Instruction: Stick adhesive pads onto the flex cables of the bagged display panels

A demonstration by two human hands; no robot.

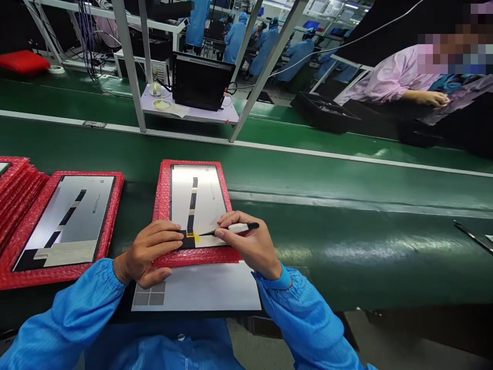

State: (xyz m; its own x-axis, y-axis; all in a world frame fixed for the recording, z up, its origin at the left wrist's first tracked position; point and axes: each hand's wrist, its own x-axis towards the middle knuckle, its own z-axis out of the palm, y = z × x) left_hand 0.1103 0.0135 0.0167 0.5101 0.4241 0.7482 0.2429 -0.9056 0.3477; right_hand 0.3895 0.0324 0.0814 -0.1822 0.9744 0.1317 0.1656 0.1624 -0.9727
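Observation:
In front of me a silver-backed display panel (206, 205) lies on a red bubble-wrap pad (162, 198). A dark flex strip (193, 203) runs down its back to a small yellow-edged patch near the lower edge. My right hand (246, 239) grips black tweezers (252, 226), their tips beside a yellow bit of tape (196, 238). My left hand (154, 252) lies flat with fingers stretched over the panel's lower left corner, its thumb apart. Under the pad's near edge is a white sheet (211, 288) with grey squares.
At left another display panel (82, 218) rests on red bubble wrap, beside a stack of red pads (19, 200). Metal posts (131, 67) and a monitor (202, 82) stand beyond the green bench (346, 180). A dark thin tool (472, 235) lies right. Across sits a person in pink (396, 77).

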